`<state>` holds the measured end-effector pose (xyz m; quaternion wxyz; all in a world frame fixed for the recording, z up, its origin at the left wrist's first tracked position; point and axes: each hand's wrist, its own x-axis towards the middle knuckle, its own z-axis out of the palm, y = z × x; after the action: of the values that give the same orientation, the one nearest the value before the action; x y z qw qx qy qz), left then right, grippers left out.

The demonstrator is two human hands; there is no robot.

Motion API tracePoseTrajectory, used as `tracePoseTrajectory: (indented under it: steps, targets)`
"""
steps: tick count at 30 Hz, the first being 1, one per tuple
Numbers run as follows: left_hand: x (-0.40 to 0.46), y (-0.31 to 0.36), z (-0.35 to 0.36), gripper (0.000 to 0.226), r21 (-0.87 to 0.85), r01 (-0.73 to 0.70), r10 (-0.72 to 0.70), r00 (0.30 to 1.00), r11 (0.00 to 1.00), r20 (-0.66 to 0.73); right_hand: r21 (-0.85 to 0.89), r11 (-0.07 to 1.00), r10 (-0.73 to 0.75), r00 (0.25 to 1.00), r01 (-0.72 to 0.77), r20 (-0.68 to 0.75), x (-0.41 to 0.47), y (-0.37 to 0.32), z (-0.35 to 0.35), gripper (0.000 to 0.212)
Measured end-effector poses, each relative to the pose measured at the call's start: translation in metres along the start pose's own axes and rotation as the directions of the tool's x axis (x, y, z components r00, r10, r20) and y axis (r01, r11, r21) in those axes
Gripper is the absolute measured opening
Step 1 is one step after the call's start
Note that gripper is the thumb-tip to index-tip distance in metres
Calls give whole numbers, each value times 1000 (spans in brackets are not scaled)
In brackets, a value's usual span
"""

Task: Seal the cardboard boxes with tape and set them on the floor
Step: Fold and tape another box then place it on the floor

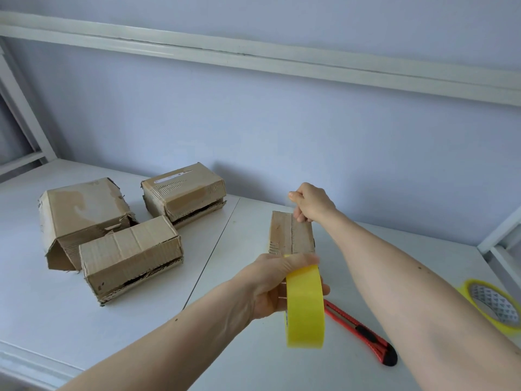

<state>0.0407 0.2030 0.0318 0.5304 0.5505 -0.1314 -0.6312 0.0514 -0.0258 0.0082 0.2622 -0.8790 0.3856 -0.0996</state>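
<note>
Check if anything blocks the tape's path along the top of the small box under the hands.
Nothing visible does. The small cardboard box has a bare top between the right hand at its far end and the left hand gripping the yellow tape roll. The red utility knife lies nearer, aside.

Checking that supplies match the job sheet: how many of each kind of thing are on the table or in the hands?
Boxes: 4, three grouped at left and one being taped
Tape rolls: 2, one in the left hand, one at the right edge
Knife: 1
Total: 7
</note>
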Motion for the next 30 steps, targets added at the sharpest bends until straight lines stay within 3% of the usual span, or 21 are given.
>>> tracePoseTrajectory:
  steps: [4, 8, 14, 23, 25, 27, 28, 30]
  targets:
    - [-2, -2, -1, 38, -1, -5, 5, 1000, 1000, 18, 36, 999, 14, 999, -16, 47, 11, 2, 2, 36]
    - [-3, -6, -1, 34, -64, -33, 35, 999, 997, 33, -55, 998, 32, 999, -31, 33, 17, 4, 6, 39]
    - [1, -31, -7, 75, -59, -68, 65, 997, 996, -42, -52, 997, 61, 997, -59, 36, 21, 19, 13, 47]
    - [8, -34, -9, 82, -4, -67, 66, 992, 998, -110, -116, 984, 144, 989, -138, 44, 32, 16, 17, 46]
    - [7, -34, -9, 83, 13, -57, 58, 992, 998, -115, -135, 977, 171, 985, -164, 38, 25, 11, 11, 35]
    - [8, -33, -9, 84, 32, -54, 58, 992, 998, -111, -177, 966, 189, 982, -188, -16, 19, 9, 4, 74]
    - [8, -33, -9, 85, 37, -57, 61, 992, 998, -113, -213, 959, 177, 982, -186, -62, 15, 9, 2, 80]
    - [10, -33, -9, 87, 40, -59, 63, 990, 997, -122, -241, 961, 97, 983, -134, -159, 8, 5, 3, 50]
